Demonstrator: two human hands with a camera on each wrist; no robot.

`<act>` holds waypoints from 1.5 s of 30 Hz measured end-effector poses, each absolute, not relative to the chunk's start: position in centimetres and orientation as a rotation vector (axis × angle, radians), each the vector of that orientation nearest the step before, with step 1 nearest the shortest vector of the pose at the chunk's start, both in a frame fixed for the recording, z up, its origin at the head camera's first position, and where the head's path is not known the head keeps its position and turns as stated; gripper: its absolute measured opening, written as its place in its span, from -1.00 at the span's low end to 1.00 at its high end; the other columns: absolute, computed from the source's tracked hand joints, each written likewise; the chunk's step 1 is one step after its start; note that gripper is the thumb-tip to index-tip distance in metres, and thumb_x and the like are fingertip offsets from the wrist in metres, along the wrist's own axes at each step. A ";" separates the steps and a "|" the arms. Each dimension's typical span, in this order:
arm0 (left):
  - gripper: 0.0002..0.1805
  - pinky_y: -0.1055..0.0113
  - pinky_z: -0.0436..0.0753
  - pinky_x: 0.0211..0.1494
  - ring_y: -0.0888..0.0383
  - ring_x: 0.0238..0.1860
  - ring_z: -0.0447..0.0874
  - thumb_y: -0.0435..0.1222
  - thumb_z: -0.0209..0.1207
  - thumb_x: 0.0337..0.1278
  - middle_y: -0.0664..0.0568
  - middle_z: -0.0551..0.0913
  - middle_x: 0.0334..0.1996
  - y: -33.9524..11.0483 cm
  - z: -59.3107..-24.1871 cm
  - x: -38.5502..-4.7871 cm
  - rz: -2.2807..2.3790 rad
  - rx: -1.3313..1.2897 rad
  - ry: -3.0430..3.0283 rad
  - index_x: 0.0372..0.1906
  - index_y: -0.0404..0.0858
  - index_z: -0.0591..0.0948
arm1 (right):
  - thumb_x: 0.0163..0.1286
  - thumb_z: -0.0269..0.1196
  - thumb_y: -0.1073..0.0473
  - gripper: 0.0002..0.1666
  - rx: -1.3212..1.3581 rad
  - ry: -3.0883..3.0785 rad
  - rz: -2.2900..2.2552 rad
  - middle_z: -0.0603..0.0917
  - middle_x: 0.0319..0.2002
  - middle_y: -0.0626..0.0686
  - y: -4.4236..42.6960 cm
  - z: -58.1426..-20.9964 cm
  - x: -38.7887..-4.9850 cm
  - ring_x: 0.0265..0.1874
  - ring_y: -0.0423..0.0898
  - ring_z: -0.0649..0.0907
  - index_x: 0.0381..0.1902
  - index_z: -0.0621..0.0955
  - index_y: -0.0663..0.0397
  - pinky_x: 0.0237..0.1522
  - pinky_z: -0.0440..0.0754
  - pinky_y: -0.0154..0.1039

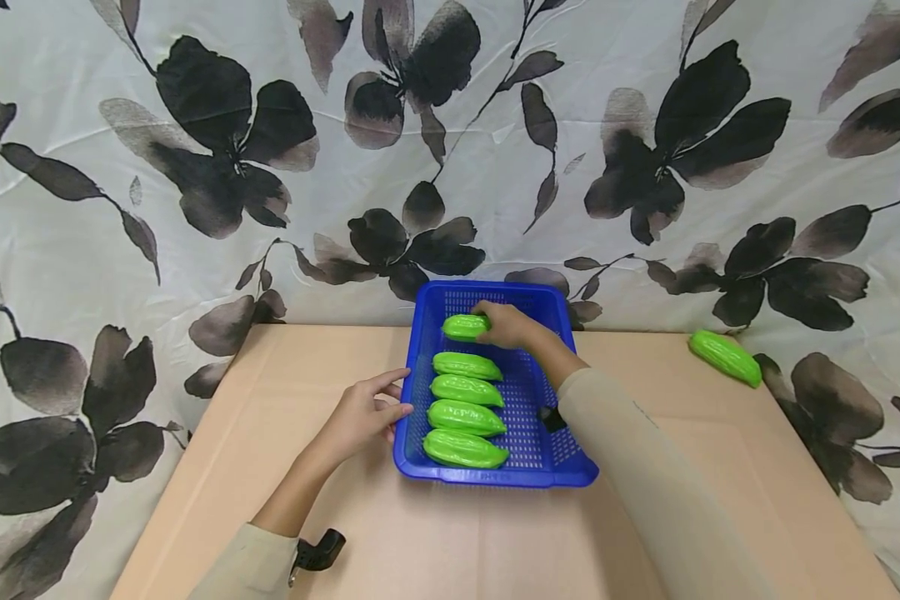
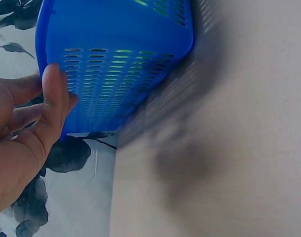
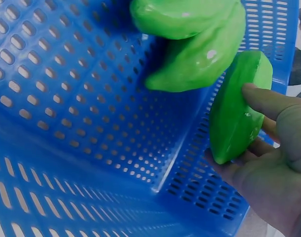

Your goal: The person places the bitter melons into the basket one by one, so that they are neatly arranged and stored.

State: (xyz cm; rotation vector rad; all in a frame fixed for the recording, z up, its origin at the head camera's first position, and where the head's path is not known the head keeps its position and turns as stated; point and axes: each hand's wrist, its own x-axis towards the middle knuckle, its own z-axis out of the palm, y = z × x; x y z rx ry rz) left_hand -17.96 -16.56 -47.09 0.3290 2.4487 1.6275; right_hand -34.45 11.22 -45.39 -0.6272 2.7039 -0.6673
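Note:
In the head view, a blue perforated plastic basket (image 1: pixel 528 476) stands on the table. My right hand (image 1: pixel 506 325) holds a bright green bitter gourd (image 1: pixel 462 327) inside its far end; in the right wrist view, the thumb lies on one side of this gourd (image 3: pixel 234 116) and fingers on the other. Several more green bitter gourds (image 1: pixel 465 448) lie in a column along the basket's left side. With thumb and fingers at the left rim, my left hand (image 1: pixel 360 417) grips the basket. The left wrist view has that hand (image 2: pixel 32 123) against the basket's outer wall (image 2: pixel 111 29).
Another green bitter gourd (image 1: pixel 724 357) lies at the table's far right edge. A floral cloth (image 1: pixel 495 192) hangs behind the pale brown tabletop (image 1: pixel 270 392). Black wrist devices (image 1: pixel 321 551) sit on both forearms.

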 end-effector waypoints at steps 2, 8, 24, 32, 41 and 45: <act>-0.33 0.09 0.84 -0.48 0.16 -0.54 0.71 -0.47 0.31 0.29 -0.26 0.65 -0.04 -16.5 -47.1 -18.0 1.627 0.330 2.445 0.48 -0.33 0.42 | 0.45 0.32 0.18 -0.36 -0.617 2.701 -0.665 0.61 0.23 0.22 11.3 -45.7 -34.5 0.19 0.12 0.59 0.41 0.43 0.22 0.26 0.63 0.04; -0.33 0.01 0.84 -0.44 0.16 -0.54 0.70 -0.47 0.31 0.30 -0.28 0.64 -0.03 -16.4 -46.9 -18.0 1.631 0.345 2.434 0.48 -0.35 0.40 | 0.43 0.30 0.23 -0.36 -0.603 2.690 -0.611 0.60 0.25 0.24 11.5 -46.3 -34.6 0.23 0.14 0.58 0.41 0.43 0.24 0.32 0.60 0.05; -0.33 0.12 0.84 -0.48 0.16 -0.56 0.69 -0.49 0.30 0.29 -0.28 0.63 -0.03 -16.6 -46.9 -17.7 1.641 0.343 2.420 0.48 -0.36 0.40 | 0.46 0.19 0.28 -0.37 -0.636 2.605 -0.654 0.60 0.27 0.23 11.1 -47.5 -33.9 0.21 0.11 0.58 0.46 0.42 0.23 0.26 0.61 0.02; -0.32 0.11 0.84 -0.48 0.17 -0.55 0.70 -0.50 0.30 0.29 -0.28 0.64 -0.03 -16.6 -46.7 -17.6 1.632 0.335 2.421 0.49 -0.36 0.40 | 0.44 0.09 0.27 -0.31 -0.642 2.591 -0.704 0.53 0.38 0.25 10.6 -47.7 -33.4 0.35 0.14 0.51 0.52 0.35 0.26 0.35 0.58 0.06; -0.32 0.11 0.84 -0.48 0.16 -0.55 0.70 -0.50 0.30 0.28 -0.29 0.64 -0.03 -16.5 -46.6 -17.5 1.635 0.342 2.429 0.49 -0.37 0.40 | 0.53 0.06 0.27 -0.41 -0.635 2.613 -0.760 0.54 0.36 0.24 10.2 -47.8 -33.1 0.35 0.15 0.52 0.49 0.39 0.22 0.33 0.60 0.07; -0.32 0.17 0.83 -0.49 0.16 -0.54 0.70 -0.50 0.30 0.28 -0.28 0.64 -0.03 -16.5 -46.7 -17.6 1.632 0.342 2.436 0.49 -0.37 0.40 | 0.51 0.05 0.29 -0.41 -0.632 2.623 -0.767 0.54 0.36 0.23 10.0 -48.0 -33.2 0.31 0.12 0.54 0.48 0.40 0.20 0.31 0.60 0.05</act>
